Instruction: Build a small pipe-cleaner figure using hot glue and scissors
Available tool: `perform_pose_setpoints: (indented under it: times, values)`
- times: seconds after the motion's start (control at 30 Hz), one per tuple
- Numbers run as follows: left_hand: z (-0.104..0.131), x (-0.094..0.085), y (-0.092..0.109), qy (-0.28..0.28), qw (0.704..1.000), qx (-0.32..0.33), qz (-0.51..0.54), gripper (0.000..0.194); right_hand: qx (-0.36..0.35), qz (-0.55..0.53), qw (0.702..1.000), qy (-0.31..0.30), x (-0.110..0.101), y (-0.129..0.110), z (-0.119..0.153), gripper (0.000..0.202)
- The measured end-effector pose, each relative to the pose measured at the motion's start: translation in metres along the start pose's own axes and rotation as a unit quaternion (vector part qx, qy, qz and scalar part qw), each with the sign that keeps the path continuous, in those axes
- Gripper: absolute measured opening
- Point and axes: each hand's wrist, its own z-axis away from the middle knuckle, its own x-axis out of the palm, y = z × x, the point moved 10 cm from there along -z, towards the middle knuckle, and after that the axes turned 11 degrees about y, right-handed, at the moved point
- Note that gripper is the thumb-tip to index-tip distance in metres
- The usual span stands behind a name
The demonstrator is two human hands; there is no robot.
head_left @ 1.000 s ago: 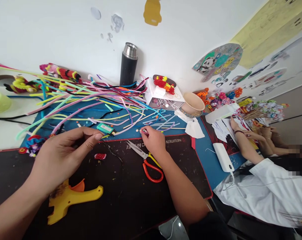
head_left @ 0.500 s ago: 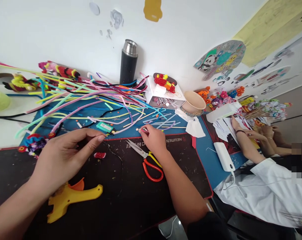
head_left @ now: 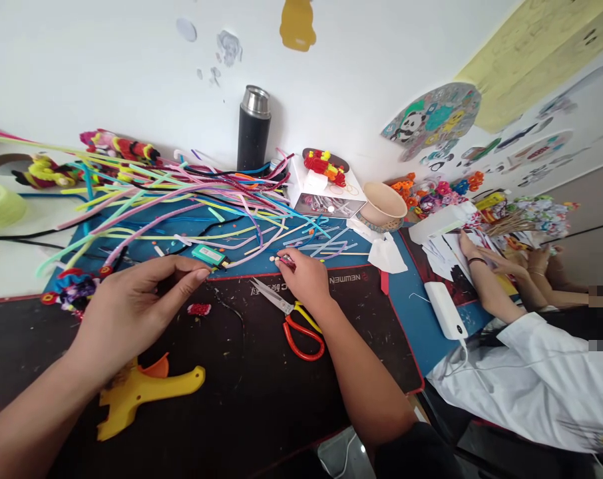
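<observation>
My left hand [head_left: 126, 303] is closed, thumb and forefinger pinched on a tiny yellowish piece too small to name. My right hand [head_left: 301, 276] is closed too, beside two small pale discs [head_left: 274, 259]; a small reddish, shiny bit shows at its fingertips, its kind unclear. Between the hands, scissors [head_left: 287, 311] with red and yellow handles lie with blades parted. A short red fuzzy piece [head_left: 199, 309] rests on the black mat [head_left: 261, 412]. A small teal box [head_left: 207, 255] lies just beyond my left fingertips. Below my left hand is a yellow glue gun [head_left: 156, 392] with an orange trigger.
Many coloured pipe cleaners [head_left: 146, 193] spread across the back. Behind them stand a black thermos [head_left: 254, 130], a white box [head_left: 326, 193] and a beige bowl [head_left: 384, 206]. At right, a white device [head_left: 446, 309] lies near another person's arm [head_left: 491, 286].
The view has shifted slightly. Both hands keep nearly the same pose and place, and the things on the mat have not moved.
</observation>
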Motion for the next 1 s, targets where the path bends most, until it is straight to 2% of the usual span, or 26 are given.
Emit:
perform_pose_setpoints:
  times: [0.2,0.67,1.0]
  values:
    - [0.001,0.002,0.005,-0.001,1.0,0.009,0.02,0.032,-0.006,0.016,1.0,-0.008,-0.001,-0.003,-0.001,0.016]
    - [0.008,0.007,0.024,-0.012,0.994,0.106,0.038,0.023,0.027,0.028,0.999,-0.014,-0.001,0.001,-0.005,0.02]
    - [0.004,0.006,0.017,-0.004,0.995,0.091,0.03,0.025,-0.006,-0.027,0.999,-0.017,-0.004,-0.002,0.001,0.024]
